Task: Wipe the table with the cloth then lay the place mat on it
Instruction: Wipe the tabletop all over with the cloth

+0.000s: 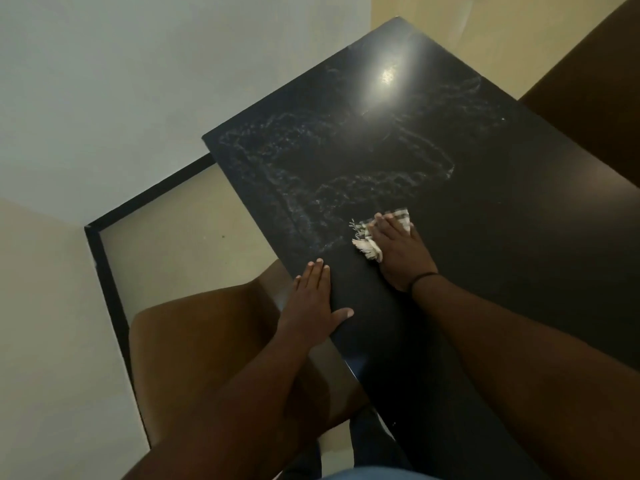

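A glossy black table (485,216) fills the middle and right of the view, with pale wet streaks across its far left part and a lamp glare near the top. My right hand (398,251) presses flat on a small white checked cloth (367,242) with a frayed edge, near the table's left side. My left hand (313,303) rests flat, fingers together, on the table's near left edge and holds nothing. No place mat shows in the frame.
A brown chair seat (201,344) sits under the table's left edge, below my left arm. Another brown chair (588,91) stands at the far right. A dark skirting line (107,278) runs along the cream floor and white wall at left.
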